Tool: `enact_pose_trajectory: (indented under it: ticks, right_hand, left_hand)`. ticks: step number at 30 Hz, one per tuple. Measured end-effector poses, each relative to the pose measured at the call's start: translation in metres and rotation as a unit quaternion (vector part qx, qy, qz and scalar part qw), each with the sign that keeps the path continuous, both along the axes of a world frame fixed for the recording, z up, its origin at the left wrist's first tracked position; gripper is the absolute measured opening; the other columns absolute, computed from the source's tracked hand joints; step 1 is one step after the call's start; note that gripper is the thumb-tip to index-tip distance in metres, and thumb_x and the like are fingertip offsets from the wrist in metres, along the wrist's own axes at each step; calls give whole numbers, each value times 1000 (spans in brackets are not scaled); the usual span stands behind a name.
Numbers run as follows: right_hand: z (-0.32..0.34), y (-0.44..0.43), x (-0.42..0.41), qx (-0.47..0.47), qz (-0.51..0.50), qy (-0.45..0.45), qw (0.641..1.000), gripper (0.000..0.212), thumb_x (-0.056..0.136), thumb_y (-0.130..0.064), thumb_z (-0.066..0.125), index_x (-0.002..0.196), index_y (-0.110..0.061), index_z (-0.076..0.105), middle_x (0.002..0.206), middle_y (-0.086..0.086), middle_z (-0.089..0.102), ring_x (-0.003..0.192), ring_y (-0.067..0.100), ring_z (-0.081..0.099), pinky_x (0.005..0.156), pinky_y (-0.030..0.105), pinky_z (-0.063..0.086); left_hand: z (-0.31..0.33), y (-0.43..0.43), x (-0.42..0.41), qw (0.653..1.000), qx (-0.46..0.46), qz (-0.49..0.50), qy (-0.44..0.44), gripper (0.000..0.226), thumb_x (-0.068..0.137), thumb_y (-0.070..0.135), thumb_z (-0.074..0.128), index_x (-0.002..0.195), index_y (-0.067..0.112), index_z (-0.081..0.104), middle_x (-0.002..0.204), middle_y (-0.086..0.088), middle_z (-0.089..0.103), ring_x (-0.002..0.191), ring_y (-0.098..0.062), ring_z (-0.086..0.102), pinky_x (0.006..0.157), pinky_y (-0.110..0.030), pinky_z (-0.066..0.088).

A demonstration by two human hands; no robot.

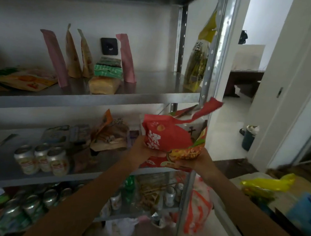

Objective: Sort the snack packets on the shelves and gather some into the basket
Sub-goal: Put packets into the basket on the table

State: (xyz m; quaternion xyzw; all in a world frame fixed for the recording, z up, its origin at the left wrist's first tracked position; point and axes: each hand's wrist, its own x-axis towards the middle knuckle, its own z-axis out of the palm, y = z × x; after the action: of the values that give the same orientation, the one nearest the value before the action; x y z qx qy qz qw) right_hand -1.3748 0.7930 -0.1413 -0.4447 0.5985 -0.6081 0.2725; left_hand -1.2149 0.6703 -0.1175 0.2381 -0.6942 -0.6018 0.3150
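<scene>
Snack sorting under way at the middle shelf [0, 163].
Left hand [141, 148] and right hand [198, 159] together grip red snack packets [165, 137]; others lie shelved, basket unseen.

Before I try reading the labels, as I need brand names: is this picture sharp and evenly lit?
Head view: soft all over, so only the large characters on the red packets show, their top flap smeared. Head view: the shelf post bows from the wide lens. Head view: shelves dim, the doorway much brighter.
</scene>
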Motion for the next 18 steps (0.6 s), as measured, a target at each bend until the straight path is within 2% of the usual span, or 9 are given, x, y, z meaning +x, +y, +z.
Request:
enact_pose_trajectory:
  ticks: [3,6,7,9,10,12,14,16,18]
  right_hand:
    - [-13,10,-4,-8,-25,-12,1000,48,56,12,83,91,-17,69,96,3,72,92,20,70,85,37,56]
    - [-23,15,-6,-20,-56,-61,996,40,42,-5,93,74,-18,75,82,5,74,80,24,72,72,37,60]
    - [-25,16,-6,-23,-70,-72,995,34,47,-4,91,73,-18,74,79,5,74,78,26,71,68,37,60]
    - [-28,17,-7,-23,-93,-116,989,26,62,13,78,79,-5,69,83,14,72,81,37,68,64,36,60]
    - [-27,18,-6,-16,-97,-150,984,22,68,10,75,85,2,64,89,23,69,85,40,66,63,35,60]
    - [-24,22,-3,16,-81,-200,976,31,76,-7,76,95,8,58,95,29,65,91,43,63,71,35,59]
    - [-21,26,-2,50,-88,-213,972,5,84,10,62,86,8,58,77,21,70,84,36,69,82,39,56]
    - [-25,27,-7,50,-96,-207,972,18,81,23,54,87,8,60,78,17,69,53,10,67,79,32,56]
    - [-28,31,-9,48,-102,-188,976,26,77,22,60,99,8,62,85,7,65,50,3,64,61,18,56]
  left_hand:
    - [-13,10,-6,1000,8,4,-6,54,66,-22,72,98,20,58,78,19,70,78,4,66,69,-15,55]
    - [-16,15,-11,999,1,-4,-34,52,66,-17,75,92,25,57,93,9,65,85,-1,65,81,-23,55]
    - [-15,17,-12,999,-6,-10,-41,54,65,-15,77,92,27,56,95,9,64,88,-4,64,85,-27,54]
    - [-11,19,-13,998,-21,-28,-47,58,65,-13,78,97,27,52,99,10,61,99,-10,60,85,-24,52]
    - [-7,21,-13,998,-28,-41,-47,60,64,-12,79,101,26,51,101,10,60,103,-12,59,81,-21,53]
    - [1,24,-11,995,-51,-72,-53,64,64,-11,80,109,23,49,104,10,60,105,-8,61,74,-15,54]
    - [6,32,-12,991,-74,-103,-53,64,64,-13,79,104,27,48,100,13,59,90,11,62,67,-9,50]
    - [7,37,-16,992,-67,-97,-35,63,64,-17,77,97,29,48,94,16,59,75,19,60,64,-6,48]
    - [2,37,-21,996,-57,-71,-13,59,62,-14,80,94,28,54,87,14,67,78,9,65,69,-15,53]
